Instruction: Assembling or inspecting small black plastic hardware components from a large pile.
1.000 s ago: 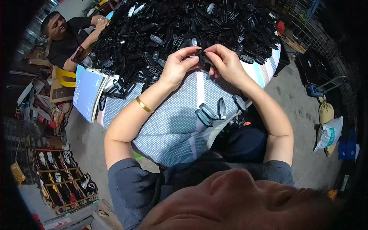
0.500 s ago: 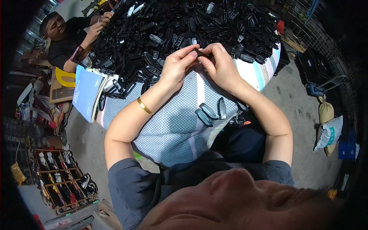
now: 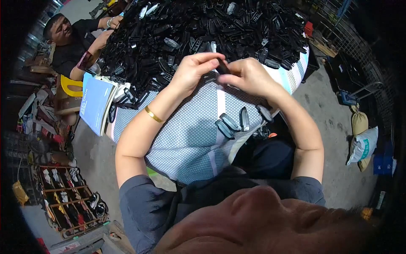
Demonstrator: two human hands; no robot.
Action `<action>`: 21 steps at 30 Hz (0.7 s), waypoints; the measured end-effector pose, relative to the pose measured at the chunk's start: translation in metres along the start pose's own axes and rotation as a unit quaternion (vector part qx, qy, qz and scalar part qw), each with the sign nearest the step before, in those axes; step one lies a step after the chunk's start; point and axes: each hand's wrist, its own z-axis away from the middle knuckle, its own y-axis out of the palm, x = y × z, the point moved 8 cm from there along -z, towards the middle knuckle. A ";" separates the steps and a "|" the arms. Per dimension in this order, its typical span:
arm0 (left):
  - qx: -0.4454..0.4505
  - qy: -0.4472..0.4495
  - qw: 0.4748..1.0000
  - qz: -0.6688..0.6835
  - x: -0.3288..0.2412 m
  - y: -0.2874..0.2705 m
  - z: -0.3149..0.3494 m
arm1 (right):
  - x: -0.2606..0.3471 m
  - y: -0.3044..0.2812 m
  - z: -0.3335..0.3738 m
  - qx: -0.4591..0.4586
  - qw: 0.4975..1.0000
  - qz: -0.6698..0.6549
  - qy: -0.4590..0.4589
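Patterned cloth (image 3: 179, 135) carries a black parts heap (image 3: 148, 46); at its near edge my left hand (image 3: 191, 73) pinches one dark piece (image 3: 221, 67), likely steadying it for my half-curled right hand (image 3: 253, 77), whose grip is too blurred to tell.

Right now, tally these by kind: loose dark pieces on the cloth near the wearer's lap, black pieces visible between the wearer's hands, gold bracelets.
Loose dark pieces: 4
Black piece between the hands: 1
Gold bracelet: 1
Total: 6
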 end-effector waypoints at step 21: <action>0.002 0.163 0.807 -0.568 0.003 0.031 -0.002 | -0.022 0.006 -0.081 -0.024 0.967 0.255 -0.003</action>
